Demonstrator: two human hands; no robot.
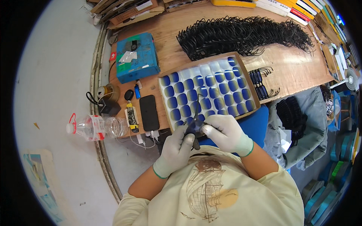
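Observation:
Close to my body, both gloved hands hold a pair of dark sunglasses (195,127). My left hand (176,150) is closed round one side of them, thumb pressed against the lower part. On the other side, my right hand (228,132) pinches the frame between thumb and fingers. One thin temple arm points up over the tray. Just beyond lies a shallow cardboard tray (249,80) with rows of blue-to-yellow tinted lenses (224,89). Fingers cover part of the sunglasses, so I cannot tell whether both lenses are in place.
A long heap of black eyeglass frames (241,35) lies at the back, with several more frames (260,83) right of the tray. On the left are a blue box (137,56), a phone (149,113), a yellow cutter (132,117) and a plastic bottle (100,127). A grey sack (315,124) holds dark frames.

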